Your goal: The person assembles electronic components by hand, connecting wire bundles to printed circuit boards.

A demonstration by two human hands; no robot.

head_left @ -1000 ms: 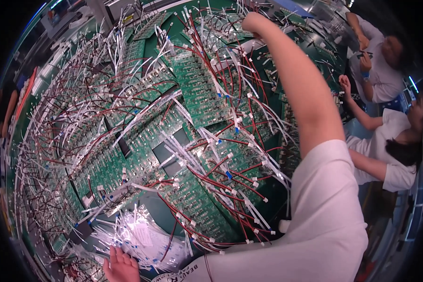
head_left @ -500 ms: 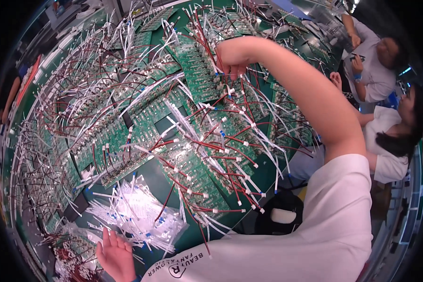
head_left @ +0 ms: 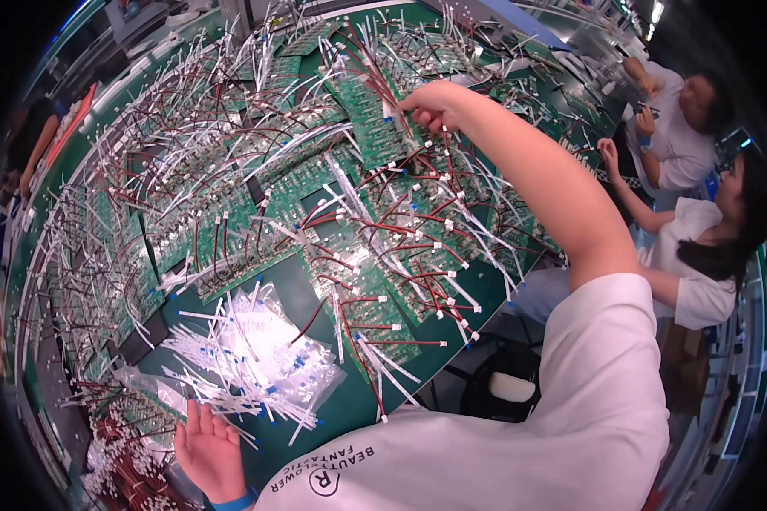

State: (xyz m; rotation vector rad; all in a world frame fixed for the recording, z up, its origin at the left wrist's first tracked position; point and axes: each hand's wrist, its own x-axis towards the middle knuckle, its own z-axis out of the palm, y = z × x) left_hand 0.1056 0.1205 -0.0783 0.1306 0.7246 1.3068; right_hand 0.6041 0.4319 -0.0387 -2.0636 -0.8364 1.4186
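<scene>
My right hand (head_left: 430, 106) reaches far over the table with its fingers curled, above a green circuit board (head_left: 379, 136). Red and black wires (head_left: 373, 72) run up beside its fingertips, and a small white piece (head_left: 389, 111) shows next to them. Whatever is pinched there, if anything, is too small to tell. Lower left, my left hand (head_left: 210, 447) rests palm up with its fingers stretched and nothing in it. Nearest to it are a clear plastic bag (head_left: 268, 341) and loose white ribbon cables (head_left: 204, 349) with blue ends.
Many circuit boards with wires and white connectors overlap across the green table (head_left: 285, 298). A bundle of dark red wires (head_left: 136, 477) lies at the lower left. Two people (head_left: 677, 128) are at the right, by a black stool (head_left: 503, 387); another person's arm (head_left: 41, 149) shows far left.
The whole view has shifted slightly. My right hand has moved a little over the board, its fingers now pointing more to the left. My left hand stays palm up.
</scene>
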